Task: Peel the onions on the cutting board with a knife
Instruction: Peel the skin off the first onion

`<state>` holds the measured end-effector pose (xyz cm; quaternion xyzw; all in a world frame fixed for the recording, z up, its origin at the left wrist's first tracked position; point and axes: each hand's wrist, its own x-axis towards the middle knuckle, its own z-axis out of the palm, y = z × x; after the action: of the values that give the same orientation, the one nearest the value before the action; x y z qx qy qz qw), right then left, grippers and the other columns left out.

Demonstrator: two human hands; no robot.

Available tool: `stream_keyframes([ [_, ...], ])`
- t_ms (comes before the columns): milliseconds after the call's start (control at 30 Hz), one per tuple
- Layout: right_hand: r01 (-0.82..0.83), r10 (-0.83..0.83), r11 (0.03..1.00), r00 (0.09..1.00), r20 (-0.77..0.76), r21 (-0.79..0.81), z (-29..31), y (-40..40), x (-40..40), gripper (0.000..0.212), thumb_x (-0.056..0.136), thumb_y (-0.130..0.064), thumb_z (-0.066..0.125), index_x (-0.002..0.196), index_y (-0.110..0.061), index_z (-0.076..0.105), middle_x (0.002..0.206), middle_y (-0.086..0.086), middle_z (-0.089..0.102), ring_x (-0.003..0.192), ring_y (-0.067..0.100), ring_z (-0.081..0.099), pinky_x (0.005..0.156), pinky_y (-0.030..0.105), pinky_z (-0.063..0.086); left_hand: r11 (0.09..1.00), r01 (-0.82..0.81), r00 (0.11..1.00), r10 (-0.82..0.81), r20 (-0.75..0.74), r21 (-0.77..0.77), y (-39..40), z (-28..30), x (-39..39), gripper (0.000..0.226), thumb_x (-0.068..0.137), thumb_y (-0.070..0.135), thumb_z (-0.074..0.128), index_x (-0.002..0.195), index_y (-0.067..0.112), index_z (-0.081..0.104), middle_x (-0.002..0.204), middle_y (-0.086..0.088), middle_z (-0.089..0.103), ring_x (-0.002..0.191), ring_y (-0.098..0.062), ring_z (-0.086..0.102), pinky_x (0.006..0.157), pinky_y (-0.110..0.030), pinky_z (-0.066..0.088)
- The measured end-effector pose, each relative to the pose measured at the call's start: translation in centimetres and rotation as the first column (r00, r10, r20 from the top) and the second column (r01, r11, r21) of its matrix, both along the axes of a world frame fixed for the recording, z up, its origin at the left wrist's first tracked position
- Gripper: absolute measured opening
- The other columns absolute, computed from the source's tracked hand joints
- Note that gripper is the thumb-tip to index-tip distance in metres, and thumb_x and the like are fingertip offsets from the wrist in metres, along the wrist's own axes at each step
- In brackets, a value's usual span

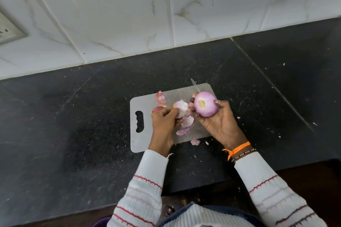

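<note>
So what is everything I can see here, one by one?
peeled onion: one, pale purple, held in the right hand above the board's right end
knife: one, silver blade, sticking out behind the onion; handle hidden
skin piece: one, pale pink, pinched by the left hand
loose skins: several, pink, on the board, one on the counter by its near edge
unpeeled onion: one, reddish, mostly hidden behind the left hand
cutting board: one, grey, on the counter
counter: one, black speckled
wall tiles: white marbled, behind the counter
socket: one, white, far left on the wall
left hand: one, over the board
right hand: one, orange thread at the wrist
</note>
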<state>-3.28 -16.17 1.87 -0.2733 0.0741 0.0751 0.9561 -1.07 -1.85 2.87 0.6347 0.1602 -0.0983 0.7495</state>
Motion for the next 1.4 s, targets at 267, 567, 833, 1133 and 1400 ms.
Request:
stream_keyframes([
  [267,-0.004,0.002,0.987,1.0,-0.013,-0.162,0.3,0.2,-0.3,0.039,0.086,-0.035,0.039,0.109,-0.009,0.056,0.094,0.015,0.07,0.07,0.021,0.063,0.061,0.025,0.054,0.859,-0.016,0.944,-0.156,0.291,0.511,0.0,0.8,-0.6,0.037,0.086,0.0,0.056,0.119,0.017,0.063,0.118,0.002,0.061,0.105,-0.016,0.058,0.094,-0.03,0.048],
  [567,-0.013,0.006,0.992,0.998,-0.059,-0.123,0.3,1.8,0.2,0.065,0.079,-0.031,0.047,0.138,-0.008,0.035,0.115,0.019,0.057,0.088,0.019,0.066,0.067,0.03,0.057,0.926,-0.069,0.856,-0.136,0.5,0.37,-2.3,1.2,-1.3,0.018,0.071,0.005,0.077,0.085,0.014,0.072,0.086,0.001,0.066,0.079,-0.005,0.061,0.075,-0.013,0.048],
  [833,-0.046,0.042,0.993,0.998,-0.038,-0.11,1.4,3.0,-0.4,0.029,0.097,-0.022,0.031,0.093,-0.018,0.059,0.085,0.011,0.071,0.072,0.018,0.068,0.054,0.026,0.054,0.881,-0.22,0.801,-0.082,0.593,0.418,-2.3,0.2,-1.2,0.007,0.084,0.004,0.063,0.08,0.009,0.062,0.085,0.004,0.055,0.085,0.009,0.052,0.076,-0.006,0.038],
  [1133,-0.012,0.013,0.948,1.0,0.002,-0.318,0.6,2.3,0.0,0.022,0.095,-0.019,0.044,0.117,-0.02,0.044,0.104,0.01,0.062,0.076,0.015,0.065,0.061,0.025,0.054,0.799,-0.24,0.843,-0.11,0.526,0.551,-1.0,-1.2,0.0,0.025,0.098,0.018,0.042,0.075,0.012,0.048,0.079,-0.006,0.055,0.075,-0.018,0.054,0.069,-0.032,0.04],
  [1400,0.205,-0.033,0.43,0.977,0.212,-0.879,-0.3,1.6,-0.3,0.066,0.065,-0.004,0.081,0.118,-0.024,0.047,0.113,-0.015,0.053,0.102,0.0,0.056,0.082,0.017,0.051,0.985,0.155,0.985,-0.148,0.084,-0.075,-0.5,0.4,-0.3,0.026,0.097,0.017,0.046,0.114,0.001,0.059,0.101,-0.011,0.065,0.073,-0.011,0.065,0.055,-0.017,0.051],
])
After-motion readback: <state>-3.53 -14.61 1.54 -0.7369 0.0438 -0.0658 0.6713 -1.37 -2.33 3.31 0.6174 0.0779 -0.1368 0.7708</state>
